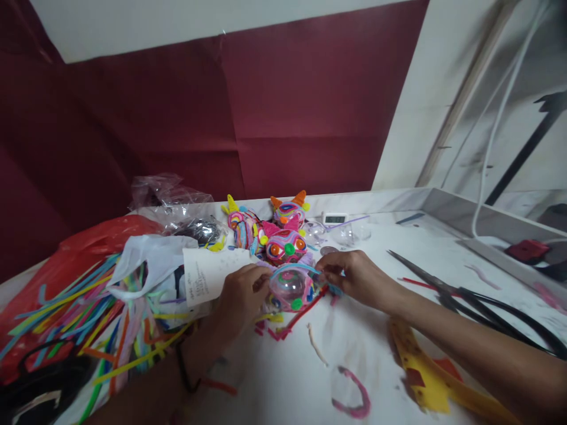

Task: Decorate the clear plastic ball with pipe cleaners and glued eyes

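Observation:
A clear plastic ball, partly wrapped in colourful pipe cleaners, sits on the white table between my hands. A light blue pipe cleaner arches over its top. My left hand is closed at the left end of this strip, against the ball's side; its fingertips are partly hidden. With thumb and finger, my right hand pinches the strip's right end. Right behind the ball stands a pink pipe-cleaner figure with orange eyes and a green nose. A red pipe cleaner lies beside the ball.
Large black-handled scissors lie at right, near a yellow banana-shaped piece. Loose pipe cleaners and a red plastic bag fill the left. Two more figures, a small digital display and clear plastic pieces stand behind.

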The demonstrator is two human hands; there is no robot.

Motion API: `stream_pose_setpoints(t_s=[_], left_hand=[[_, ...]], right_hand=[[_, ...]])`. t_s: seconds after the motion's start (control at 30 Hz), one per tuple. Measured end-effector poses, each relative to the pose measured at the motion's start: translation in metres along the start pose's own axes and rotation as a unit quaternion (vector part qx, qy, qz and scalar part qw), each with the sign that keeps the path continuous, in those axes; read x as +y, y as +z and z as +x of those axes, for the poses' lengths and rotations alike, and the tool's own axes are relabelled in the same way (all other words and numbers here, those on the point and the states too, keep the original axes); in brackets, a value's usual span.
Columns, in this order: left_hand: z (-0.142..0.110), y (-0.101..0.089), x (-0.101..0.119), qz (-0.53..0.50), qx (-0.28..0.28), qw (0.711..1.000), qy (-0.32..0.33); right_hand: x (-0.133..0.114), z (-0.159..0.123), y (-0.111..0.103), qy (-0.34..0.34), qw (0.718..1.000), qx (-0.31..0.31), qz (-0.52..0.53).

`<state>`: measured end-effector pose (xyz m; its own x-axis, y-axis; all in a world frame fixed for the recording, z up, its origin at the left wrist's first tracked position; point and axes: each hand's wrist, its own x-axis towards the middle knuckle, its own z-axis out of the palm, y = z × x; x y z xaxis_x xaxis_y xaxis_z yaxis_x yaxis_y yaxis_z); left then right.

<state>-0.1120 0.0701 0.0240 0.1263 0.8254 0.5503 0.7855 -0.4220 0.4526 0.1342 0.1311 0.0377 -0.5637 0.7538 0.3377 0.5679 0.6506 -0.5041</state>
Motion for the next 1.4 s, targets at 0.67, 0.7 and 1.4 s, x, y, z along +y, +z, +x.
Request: stream_pose_setpoints(t_s=[0.67,0.7,1.4], left_hand=[[-0.004,0.008,-0.012,0.016,0.029,0.999,0.018],[-0.004,0.009,-0.012,0.016,0.03,0.999,0.014],[-0.009,0.009,-0.015,0.012,0.017,1.0,-0.021]], right_hand=[[-0.005,-0.002,0.007,0.005,0.998,-0.012,-0.063],[-0.005,-0.002,0.008,0.004,0.998,-0.013,-0.064],[-0.003,-0.002,0.013,-0.006,0.997,-0.007,-0.071]])
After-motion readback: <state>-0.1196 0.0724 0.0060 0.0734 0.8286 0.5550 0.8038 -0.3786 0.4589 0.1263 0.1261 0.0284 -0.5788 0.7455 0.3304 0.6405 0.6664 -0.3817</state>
